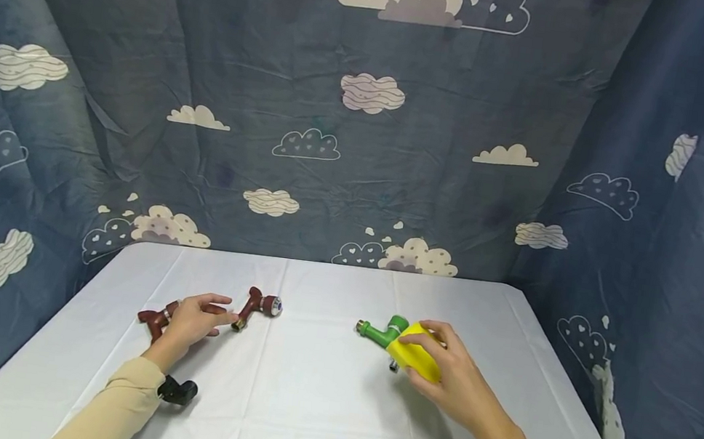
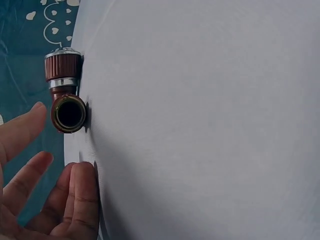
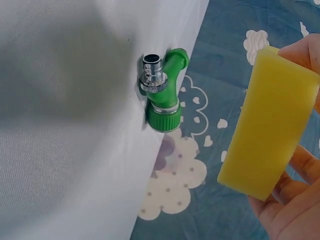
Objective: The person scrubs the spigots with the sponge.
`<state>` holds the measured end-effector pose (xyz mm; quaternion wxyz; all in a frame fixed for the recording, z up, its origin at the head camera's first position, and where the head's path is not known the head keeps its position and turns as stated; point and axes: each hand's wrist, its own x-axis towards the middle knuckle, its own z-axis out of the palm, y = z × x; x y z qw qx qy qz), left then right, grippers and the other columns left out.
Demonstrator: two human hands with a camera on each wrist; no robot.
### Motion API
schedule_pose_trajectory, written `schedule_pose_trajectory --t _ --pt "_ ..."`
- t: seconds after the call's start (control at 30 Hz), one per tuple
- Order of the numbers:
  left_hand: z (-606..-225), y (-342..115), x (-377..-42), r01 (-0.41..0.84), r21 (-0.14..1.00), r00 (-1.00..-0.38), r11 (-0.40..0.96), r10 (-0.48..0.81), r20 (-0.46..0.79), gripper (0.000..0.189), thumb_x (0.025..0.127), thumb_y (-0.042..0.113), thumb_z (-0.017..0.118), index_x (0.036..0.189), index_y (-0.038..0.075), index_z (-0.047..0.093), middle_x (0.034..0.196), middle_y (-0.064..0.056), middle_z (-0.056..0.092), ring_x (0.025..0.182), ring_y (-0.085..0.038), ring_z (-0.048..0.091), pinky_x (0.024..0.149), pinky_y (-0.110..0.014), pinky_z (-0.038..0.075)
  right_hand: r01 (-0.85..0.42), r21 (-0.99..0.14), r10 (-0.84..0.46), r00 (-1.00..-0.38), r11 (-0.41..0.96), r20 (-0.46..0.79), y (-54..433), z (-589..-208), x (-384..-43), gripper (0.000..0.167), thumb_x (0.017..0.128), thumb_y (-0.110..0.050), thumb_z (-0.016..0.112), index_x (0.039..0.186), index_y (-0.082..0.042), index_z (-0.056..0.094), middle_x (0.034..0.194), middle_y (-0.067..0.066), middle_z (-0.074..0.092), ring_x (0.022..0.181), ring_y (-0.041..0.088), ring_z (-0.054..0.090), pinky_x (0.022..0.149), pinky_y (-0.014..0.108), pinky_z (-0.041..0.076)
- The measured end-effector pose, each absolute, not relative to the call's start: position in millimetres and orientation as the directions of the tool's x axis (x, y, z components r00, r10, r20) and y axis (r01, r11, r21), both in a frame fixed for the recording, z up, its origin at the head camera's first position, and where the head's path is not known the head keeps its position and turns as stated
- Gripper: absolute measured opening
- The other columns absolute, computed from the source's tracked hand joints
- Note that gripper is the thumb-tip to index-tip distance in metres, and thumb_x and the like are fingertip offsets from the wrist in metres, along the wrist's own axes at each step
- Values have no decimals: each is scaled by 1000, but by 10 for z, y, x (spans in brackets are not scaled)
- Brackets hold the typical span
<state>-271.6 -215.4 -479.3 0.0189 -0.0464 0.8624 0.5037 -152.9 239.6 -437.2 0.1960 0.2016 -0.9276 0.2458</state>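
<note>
My right hand [image 1: 463, 387] holds a yellow sponge [image 1: 416, 363] by its edges, raised above the white table. Just left of the sponge lies a green tap [image 1: 380, 335] with a silver spout; the right wrist view shows that green tap [image 3: 167, 95] apart from the sponge. My left hand [image 1: 190, 328] reaches out with fingers spread and nothing gripped. A brown tap [image 1: 256, 302] lies just beyond its fingertips; the left wrist view shows this brown tap [image 2: 69, 112] end-on, with a gap to the fingers. Another brown tap [image 1: 155, 320] is partly hidden behind the left hand.
A white cloth covers the table [image 1: 303, 404]. Dark blue curtains [image 1: 247, 53] with cloud prints hang behind it and along both sides. Black straps with small devices [image 1: 178, 391] sit at both wrists.
</note>
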Motion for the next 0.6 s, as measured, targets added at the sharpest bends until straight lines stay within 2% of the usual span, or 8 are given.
schedule_pose_trajectory --t 0.2,0.43,0.6 --pt "-4804 -2126 -2725 -103 852 -995 514 -62 -83 59 90 25 88 139 -3 68 124 -23 74 81 -16 73 68 -24 60 -456 -386 -268 -852 802 450 2387 -4386 -1537 48 85 -9 89 127 -27 74 147 13 56 125 35 64 95 51 66" --pt "-4807 -2132 -2697 -85 819 -996 567 -62 -61 45 85 22 92 119 -3 78 102 -13 80 75 -12 70 64 -23 55 -468 -383 -281 -847 796 451 2391 -4419 -1539 48 85 -10 89 127 -27 74 146 14 57 124 35 64 94 52 65" --pt "-4802 -2130 -2704 -101 781 -995 617 -69 -74 40 84 28 92 113 1 82 107 -15 80 81 -15 71 65 -25 53 -488 -373 -293 -833 789 469 2394 -4437 -1543 48 85 -9 90 126 -25 74 144 15 58 123 35 65 91 50 66"
